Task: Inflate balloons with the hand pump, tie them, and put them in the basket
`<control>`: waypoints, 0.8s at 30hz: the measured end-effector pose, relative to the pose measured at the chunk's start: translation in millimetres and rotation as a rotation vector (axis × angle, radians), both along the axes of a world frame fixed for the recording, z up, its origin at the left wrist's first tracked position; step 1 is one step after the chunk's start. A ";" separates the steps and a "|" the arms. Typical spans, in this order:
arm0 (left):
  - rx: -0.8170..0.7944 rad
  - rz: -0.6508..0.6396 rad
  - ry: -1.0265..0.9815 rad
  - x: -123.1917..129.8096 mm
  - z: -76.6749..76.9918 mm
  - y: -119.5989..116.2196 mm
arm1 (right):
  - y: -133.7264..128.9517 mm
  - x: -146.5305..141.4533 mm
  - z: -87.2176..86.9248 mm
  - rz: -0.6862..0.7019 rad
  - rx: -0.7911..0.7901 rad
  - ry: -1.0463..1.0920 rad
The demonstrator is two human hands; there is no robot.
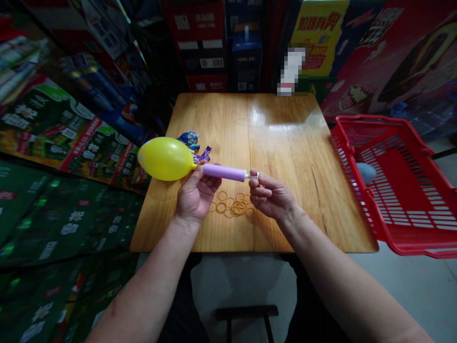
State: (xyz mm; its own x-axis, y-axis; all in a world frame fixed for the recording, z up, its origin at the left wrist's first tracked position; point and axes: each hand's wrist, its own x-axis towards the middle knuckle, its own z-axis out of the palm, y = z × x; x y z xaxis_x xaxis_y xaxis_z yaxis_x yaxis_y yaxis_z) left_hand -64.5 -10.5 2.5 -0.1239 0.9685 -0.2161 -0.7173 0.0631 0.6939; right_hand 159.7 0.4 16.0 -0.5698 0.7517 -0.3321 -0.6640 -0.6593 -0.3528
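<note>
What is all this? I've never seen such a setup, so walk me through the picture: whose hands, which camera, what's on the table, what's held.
There is no machine here, only a person working with two bare hands. The one picture comes from a camera worn on the head, looking forward and down.

The left hand grips where the neck of the yellow balloon meets the purple hand pump. The fingers of the right hand hold its white handle.

On the wooden table lie tan rings, probably rubber bands, and small limp blue and purple pieces that look like uninflated balloons. To the right is a red basket with something rounded and blue-grey inside.
</note>
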 end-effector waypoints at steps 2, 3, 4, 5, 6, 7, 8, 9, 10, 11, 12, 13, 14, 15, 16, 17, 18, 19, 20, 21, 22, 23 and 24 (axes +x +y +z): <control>0.010 0.034 0.023 -9.9 6.3 3.3 | 3.2 9.6 5.4 -0.006 0.035 -0.006; 0.019 0.052 0.035 -14.8 9.2 4.4 | 4.3 14.3 7.7 -0.019 0.046 -0.007; 0.033 0.070 0.045 -18.6 11.6 4.9 | 4.8 17.8 9.3 -0.036 0.051 -0.010; 0.049 0.083 0.049 -20.9 13.2 4.4 | 4.5 19.6 9.8 -0.055 0.049 -0.014; 0.062 0.087 0.049 -21.1 13.8 3.0 | 3.4 19.3 9.3 -0.067 0.039 -0.019; 0.068 0.075 0.045 -19.2 13.4 0.8 | 1.6 17.0 7.7 -0.071 0.023 -0.023; 0.066 0.052 0.040 -15.5 12.2 -2.1 | -0.7 12.9 5.3 -0.064 0.004 -0.024; 0.056 0.019 0.036 -10.6 10.4 -5.2 | -3.1 7.6 2.4 -0.050 -0.016 -0.019; 0.043 -0.014 0.036 -5.1 8.3 -8.1 | -5.4 1.8 -0.5 -0.040 -0.035 -0.009; 0.031 -0.036 0.036 0.2 6.1 -10.5 | -7.1 -3.5 -3.0 -0.033 -0.046 0.004; 0.022 -0.047 0.036 4.4 4.2 -12.0 | -8.2 -8.0 -4.9 -0.029 -0.050 0.016; 0.017 -0.047 0.034 7.3 2.8 -12.6 | -8.5 -10.9 -5.7 -0.029 -0.046 0.024; 0.013 -0.040 0.031 8.4 2.0 -12.1 | -8.0 -12.2 -5.5 -0.028 -0.037 0.026; 0.008 -0.035 0.027 7.7 2.0 -10.8 | -6.8 -11.6 -4.2 -0.023 -0.027 0.019; 0.004 -0.031 0.025 5.3 2.8 -8.7 | -5.1 -9.3 -1.8 -0.016 -0.019 0.006; 0.001 -0.029 0.024 1.4 4.4 -6.3 | -3.2 -5.5 1.3 -0.014 -0.012 -0.009; 0.004 -0.022 0.025 -3.5 6.6 -3.7 | -1.3 -0.8 5.0 -0.018 -0.008 -0.021; 0.014 -0.008 0.028 -9.0 9.0 -1.3 | 0.4 4.4 8.7 -0.033 -0.001 -0.026; 0.028 0.013 0.032 -14.2 11.5 0.6 | 1.6 9.3 11.9 -0.053 0.007 -0.027; 0.045 0.039 0.037 -18.6 13.5 1.8 | 2.2 13.1 14.3 -0.077 0.016 -0.028; 0.058 0.065 0.042 -21.6 14.8 2.1 | 2.1 15.3 15.4 -0.097 0.023 -0.032; 0.065 0.081 0.047 -22.5 15.0 1.4 | 1.2 15.6 14.9 -0.105 0.029 -0.040; 0.064 0.081 0.050 -21.4 14.1 -0.2 | -0.4 13.8 12.9 -0.094 0.033 -0.049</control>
State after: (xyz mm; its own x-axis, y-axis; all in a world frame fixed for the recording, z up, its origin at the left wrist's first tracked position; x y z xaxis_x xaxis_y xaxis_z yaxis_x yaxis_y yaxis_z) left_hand -85.9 -10.7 16.6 -0.2118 0.9665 -0.1452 -0.6823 -0.0399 0.7299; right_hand 173.6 0.0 28.9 -0.4797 0.8121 -0.3323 -0.7041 -0.5822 -0.4066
